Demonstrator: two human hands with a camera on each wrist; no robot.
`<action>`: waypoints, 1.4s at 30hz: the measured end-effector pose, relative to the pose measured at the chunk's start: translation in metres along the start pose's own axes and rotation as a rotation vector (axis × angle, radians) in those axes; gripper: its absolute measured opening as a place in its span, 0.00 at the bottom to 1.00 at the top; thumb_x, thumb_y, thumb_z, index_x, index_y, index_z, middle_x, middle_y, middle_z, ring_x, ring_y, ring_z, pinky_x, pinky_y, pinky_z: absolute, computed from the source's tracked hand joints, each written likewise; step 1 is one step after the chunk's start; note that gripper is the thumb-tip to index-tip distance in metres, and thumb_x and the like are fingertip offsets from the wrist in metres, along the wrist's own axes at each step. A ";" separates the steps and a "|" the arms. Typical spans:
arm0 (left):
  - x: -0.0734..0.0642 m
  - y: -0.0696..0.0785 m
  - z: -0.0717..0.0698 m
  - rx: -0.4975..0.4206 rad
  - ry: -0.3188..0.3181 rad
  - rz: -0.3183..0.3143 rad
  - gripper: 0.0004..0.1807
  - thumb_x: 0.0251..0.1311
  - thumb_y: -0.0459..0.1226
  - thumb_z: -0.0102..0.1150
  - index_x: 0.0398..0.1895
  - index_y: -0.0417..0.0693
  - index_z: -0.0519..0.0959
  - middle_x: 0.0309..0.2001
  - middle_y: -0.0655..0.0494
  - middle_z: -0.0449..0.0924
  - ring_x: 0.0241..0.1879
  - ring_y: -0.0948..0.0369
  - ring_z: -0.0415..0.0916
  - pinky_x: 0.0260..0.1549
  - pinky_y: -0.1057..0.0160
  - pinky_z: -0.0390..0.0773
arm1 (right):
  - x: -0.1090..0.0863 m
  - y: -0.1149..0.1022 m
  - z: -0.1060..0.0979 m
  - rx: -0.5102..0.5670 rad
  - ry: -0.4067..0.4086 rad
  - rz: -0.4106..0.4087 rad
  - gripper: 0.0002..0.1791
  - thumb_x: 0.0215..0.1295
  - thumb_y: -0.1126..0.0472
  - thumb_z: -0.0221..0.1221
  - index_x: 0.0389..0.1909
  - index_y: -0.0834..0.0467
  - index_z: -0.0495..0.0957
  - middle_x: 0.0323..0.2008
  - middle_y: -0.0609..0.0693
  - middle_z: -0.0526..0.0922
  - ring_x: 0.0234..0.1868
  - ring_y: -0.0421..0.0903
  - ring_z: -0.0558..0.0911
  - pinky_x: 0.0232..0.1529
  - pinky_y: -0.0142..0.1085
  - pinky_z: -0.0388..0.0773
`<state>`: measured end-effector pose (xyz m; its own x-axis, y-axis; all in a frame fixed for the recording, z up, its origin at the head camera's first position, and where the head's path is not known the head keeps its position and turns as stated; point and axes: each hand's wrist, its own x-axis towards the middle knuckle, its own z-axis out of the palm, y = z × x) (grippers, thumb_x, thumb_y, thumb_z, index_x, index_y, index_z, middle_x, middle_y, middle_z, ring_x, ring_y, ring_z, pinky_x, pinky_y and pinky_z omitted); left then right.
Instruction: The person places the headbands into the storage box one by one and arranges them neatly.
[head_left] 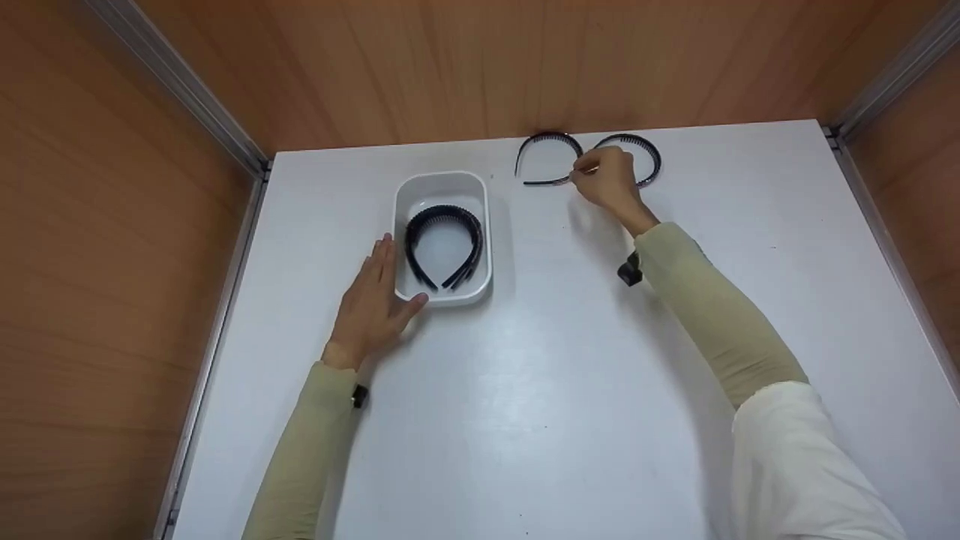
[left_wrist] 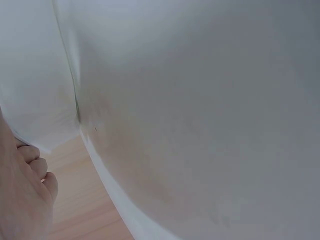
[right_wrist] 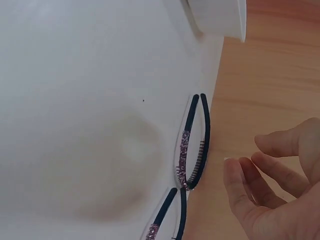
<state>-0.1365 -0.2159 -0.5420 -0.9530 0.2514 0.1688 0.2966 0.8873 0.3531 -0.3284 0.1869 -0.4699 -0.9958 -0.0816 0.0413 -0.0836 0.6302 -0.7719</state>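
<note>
Two black toothed headbands lie at the back of the white table, a left one (head_left: 551,136) and a right one (head_left: 658,156). My right hand (head_left: 606,178) is over the place where they meet. In the right wrist view, that hand (right_wrist: 282,187) has bent fingers, its thumb apart from them and nothing between. Purplish glitter covers part of the nearer headband (right_wrist: 184,157) there. Several dark headbands (head_left: 444,211) lie together inside a white plastic container (head_left: 488,232). My left hand (head_left: 367,304) rests against the container's left side, fingers straight, thumb at its front corner.
Wood-grain panels (head_left: 480,67) stand behind the table (head_left: 510,390) and at both sides, with metal frame strips (head_left: 217,345) along the edges. In the left wrist view, the container wall (left_wrist: 40,75) stands beside the left fingers.
</note>
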 end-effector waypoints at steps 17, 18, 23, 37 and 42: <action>-0.005 0.003 0.002 -0.020 0.029 0.008 0.56 0.73 0.62 0.57 0.87 0.37 0.44 0.88 0.43 0.43 0.87 0.48 0.43 0.85 0.48 0.50 | 0.008 0.042 -0.033 -0.048 0.105 0.036 0.13 0.70 0.63 0.62 0.47 0.66 0.90 0.47 0.63 0.90 0.44 0.50 0.86 0.35 0.26 0.75; -0.005 0.004 0.002 -0.021 0.028 0.008 0.56 0.73 0.62 0.57 0.87 0.37 0.44 0.88 0.43 0.44 0.87 0.48 0.43 0.85 0.48 0.50 | 0.008 0.044 -0.035 -0.053 0.105 0.048 0.14 0.70 0.63 0.62 0.47 0.66 0.90 0.48 0.63 0.90 0.44 0.50 0.86 0.35 0.27 0.75; -0.007 0.005 0.002 -0.017 0.013 0.013 0.56 0.74 0.63 0.56 0.87 0.36 0.45 0.88 0.42 0.44 0.87 0.47 0.43 0.85 0.48 0.50 | 0.010 0.055 -0.042 -0.061 0.096 0.132 0.15 0.72 0.62 0.61 0.50 0.67 0.89 0.49 0.62 0.87 0.50 0.50 0.80 0.42 0.31 0.75; -0.012 0.002 0.000 -0.026 0.011 -0.006 0.57 0.73 0.63 0.57 0.87 0.38 0.43 0.88 0.44 0.42 0.87 0.48 0.41 0.86 0.50 0.48 | 0.021 0.089 -0.045 -0.030 0.145 0.286 0.19 0.73 0.59 0.63 0.56 0.67 0.86 0.54 0.60 0.83 0.54 0.49 0.78 0.45 0.32 0.79; -0.013 0.002 0.002 -0.022 0.018 0.004 0.57 0.72 0.64 0.57 0.87 0.38 0.45 0.88 0.44 0.43 0.87 0.48 0.42 0.85 0.48 0.50 | 0.017 0.102 -0.046 -0.020 0.176 0.318 0.20 0.72 0.58 0.63 0.56 0.69 0.85 0.56 0.61 0.81 0.56 0.51 0.77 0.46 0.32 0.80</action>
<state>-0.1242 -0.2171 -0.5450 -0.9507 0.2479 0.1865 0.3019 0.8777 0.3722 -0.3558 0.2860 -0.5188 -0.9631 0.2541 -0.0885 0.2320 0.6175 -0.7516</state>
